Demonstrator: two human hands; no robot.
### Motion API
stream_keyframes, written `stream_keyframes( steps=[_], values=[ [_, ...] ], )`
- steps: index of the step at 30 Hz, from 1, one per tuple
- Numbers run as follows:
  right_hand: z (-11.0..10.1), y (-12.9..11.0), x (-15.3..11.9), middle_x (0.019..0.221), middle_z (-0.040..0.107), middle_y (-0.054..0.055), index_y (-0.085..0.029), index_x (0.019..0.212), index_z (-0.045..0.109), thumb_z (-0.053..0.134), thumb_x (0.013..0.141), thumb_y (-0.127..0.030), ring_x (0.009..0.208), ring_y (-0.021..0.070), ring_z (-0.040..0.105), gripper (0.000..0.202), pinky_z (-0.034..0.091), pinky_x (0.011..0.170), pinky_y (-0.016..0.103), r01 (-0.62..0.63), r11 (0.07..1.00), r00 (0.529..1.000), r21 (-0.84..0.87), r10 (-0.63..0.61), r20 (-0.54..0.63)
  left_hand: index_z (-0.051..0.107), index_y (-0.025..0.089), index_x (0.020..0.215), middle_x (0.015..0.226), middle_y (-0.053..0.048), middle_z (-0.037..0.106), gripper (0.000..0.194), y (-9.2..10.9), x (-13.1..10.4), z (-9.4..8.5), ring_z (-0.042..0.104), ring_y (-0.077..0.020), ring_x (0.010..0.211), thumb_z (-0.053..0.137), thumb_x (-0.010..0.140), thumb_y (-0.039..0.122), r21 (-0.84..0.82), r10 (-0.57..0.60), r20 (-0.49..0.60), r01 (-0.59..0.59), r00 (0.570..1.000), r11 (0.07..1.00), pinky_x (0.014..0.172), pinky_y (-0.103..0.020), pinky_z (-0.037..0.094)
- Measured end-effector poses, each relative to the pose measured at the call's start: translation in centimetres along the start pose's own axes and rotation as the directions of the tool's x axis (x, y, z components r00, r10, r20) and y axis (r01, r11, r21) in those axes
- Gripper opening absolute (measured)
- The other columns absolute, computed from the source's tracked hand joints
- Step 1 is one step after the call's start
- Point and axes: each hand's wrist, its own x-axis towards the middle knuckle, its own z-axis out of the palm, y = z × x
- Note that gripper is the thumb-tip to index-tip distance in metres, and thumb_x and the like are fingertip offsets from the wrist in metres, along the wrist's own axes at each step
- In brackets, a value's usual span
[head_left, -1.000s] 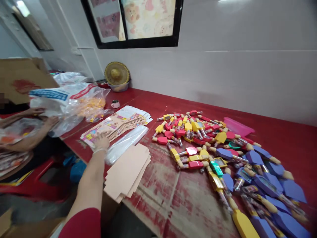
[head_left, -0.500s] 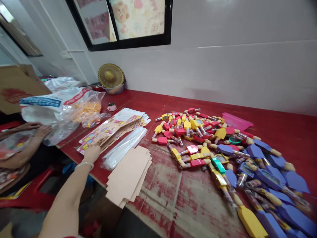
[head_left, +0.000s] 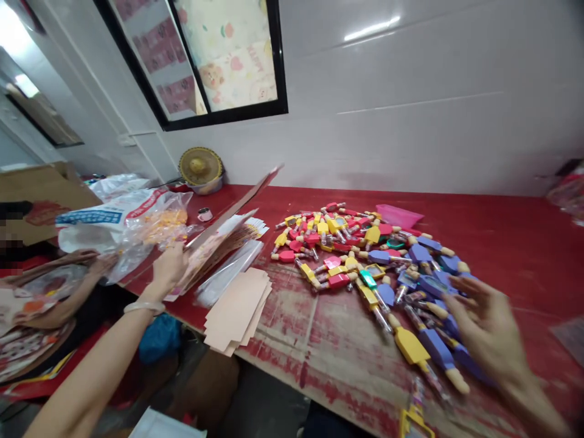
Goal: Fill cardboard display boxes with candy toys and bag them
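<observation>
My left hand [head_left: 170, 267], with a pale bangle at the wrist, grips a printed card sheet [head_left: 237, 207] and tilts it up off the stack of printed sheets [head_left: 228, 240]. Over the blue toy pieces [head_left: 429, 283] at the right is my right hand [head_left: 486, 322], fingers apart and holding nothing. Red and yellow toy pieces [head_left: 323, 228] are heaped across the table's middle. Beside the stack lie clear plastic bags [head_left: 230, 272] and plain pinkish cards [head_left: 238, 309].
At the left, a seated person's hands [head_left: 98, 264] handle clear plastic. Behind them are a white printed bag [head_left: 109, 213] and a cardboard box [head_left: 45, 198]. A round yellow fan [head_left: 199, 165], a small pink cup [head_left: 205, 214] and a pink tray [head_left: 399, 216] stand on the red table [head_left: 502, 243].
My left hand has lifted a sheet from the stack, where it rested before. My right hand has come into view over the blue pieces. The view has shifted.
</observation>
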Motion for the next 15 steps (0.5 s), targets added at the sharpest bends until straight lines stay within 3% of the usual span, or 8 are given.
stream_keyframes(
  steps=[2,5,7,10,13,15],
  values=[
    [2.8,-1.8,0.6,0.127,0.067,0.015,-0.028,0.117,0.055,0.07,0.077,-0.068,0.121,0.0374,0.063,0.059,0.053,0.101,0.062,-0.042,0.979,0.988,0.2,0.011,0.153,0.06,0.012,0.11,0.112,-0.022,0.065,0.042,3.4,-1.3,-2.1,0.065,-0.0345,0.094,0.035,0.099,0.044,-0.073,0.07,-0.079,-0.076,0.994,0.994,0.075,-0.041,0.047],
    [6.4,-4.7,2.8,0.127,0.066,0.011,-0.029,0.117,0.053,0.072,0.077,-0.068,0.122,0.0317,0.063,0.059,0.054,0.102,0.053,-0.146,0.891,0.967,0.43,0.036,0.254,0.058,0.017,0.097,0.093,-0.013,0.066,0.036,7.8,-3.7,-4.3,0.064,-0.0268,0.083,0.039,0.097,0.048,-0.244,0.196,-0.197,-0.242,0.961,0.939,0.071,-0.035,0.045],
    [7.2,-6.4,5.2,0.135,0.061,0.012,-0.029,0.124,0.051,0.072,0.079,-0.067,0.124,0.0301,0.061,0.063,0.058,0.095,0.048,-0.256,0.796,0.954,0.548,0.115,0.278,0.056,0.02,0.089,0.083,-0.008,0.065,0.034,9.6,-5.5,-4.8,0.062,-0.0224,0.076,0.042,0.096,0.05,-0.364,0.305,-0.261,-0.386,0.916,0.848,0.07,-0.032,0.046],
    [6.0,-8.0,9.7,0.132,0.059,0.016,-0.021,0.128,0.051,0.065,0.083,-0.072,0.12,0.0313,0.062,0.068,0.059,0.089,0.05,-0.43,0.603,0.903,0.672,0.297,0.311,0.056,0.022,0.086,0.075,-0.004,0.064,0.033,10.9,-7.9,-3.9,0.061,-0.0196,0.068,0.047,0.094,0.053,-0.47,0.427,-0.333,-0.54,0.841,0.698,0.066,-0.03,0.047],
    [3.0,-8.5,13.7,0.094,0.067,0.008,-0.023,0.101,0.062,0.046,0.091,-0.078,0.091,0.0281,0.069,0.059,0.058,0.086,0.06,-0.551,0.426,0.831,0.718,0.361,0.424,0.058,0.022,0.085,0.077,-0.004,0.068,0.032,11.9,-9.3,-2.3,0.063,-0.0185,0.064,0.048,0.094,0.051,-0.513,0.539,-0.317,-0.619,0.781,0.595,0.062,-0.03,0.048],
    [1.1,-8.6,15.1,0.075,0.062,0.002,-0.024,0.084,0.06,0.04,0.096,-0.074,0.078,0.0243,0.068,0.055,0.056,0.088,0.063,-0.55,0.4,0.833,0.733,0.326,0.447,0.059,0.022,0.086,0.08,-0.005,0.069,0.032,13.0,-9.4,-1.9,0.066,-0.0204,0.067,0.05,0.093,0.052,-0.479,0.561,-0.32,-0.641,0.763,0.599,0.065,-0.033,0.052]
  ],
)
